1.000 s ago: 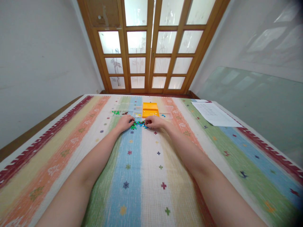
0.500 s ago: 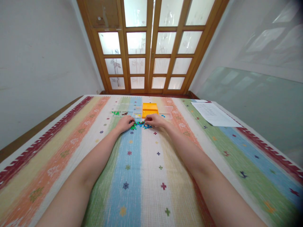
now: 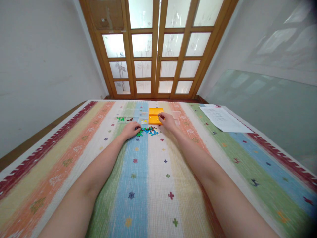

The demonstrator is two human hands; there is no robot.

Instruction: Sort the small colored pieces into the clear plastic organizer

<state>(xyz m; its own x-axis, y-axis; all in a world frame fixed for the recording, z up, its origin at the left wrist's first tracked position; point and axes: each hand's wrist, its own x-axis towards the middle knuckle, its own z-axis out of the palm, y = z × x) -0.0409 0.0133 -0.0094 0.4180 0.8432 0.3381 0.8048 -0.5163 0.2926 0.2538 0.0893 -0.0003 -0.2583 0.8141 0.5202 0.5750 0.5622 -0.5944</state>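
Observation:
A loose pile of small green, blue and dark plastic pieces (image 3: 150,131) lies on the striped tablecloth. My left hand (image 3: 131,130) rests at the pile's left edge, fingers curled and touching it; whatever they may hold is hidden. Over the right side of the yellow tray (image 3: 156,108) is my right hand (image 3: 168,121), thumb and fingertips pinched together. Anything in that pinch is too small to make out. Left of the tray, a clear divided box (image 3: 123,113) contains green pieces (image 3: 120,119), dark brown pieces (image 3: 130,119) and yellow pieces (image 3: 144,121) in separate compartments.
Another clear compartment (image 3: 176,115) stands right of the yellow tray, partly behind my right hand. Printed paper sheets (image 3: 224,119) lie at the table's right side. A glass-paned wooden door (image 3: 156,66) rises beyond the far edge.
My right hand has moved from the pile up and away to the right side of the yellow tray, uncovering the pile's right part. My left hand has stayed in place.

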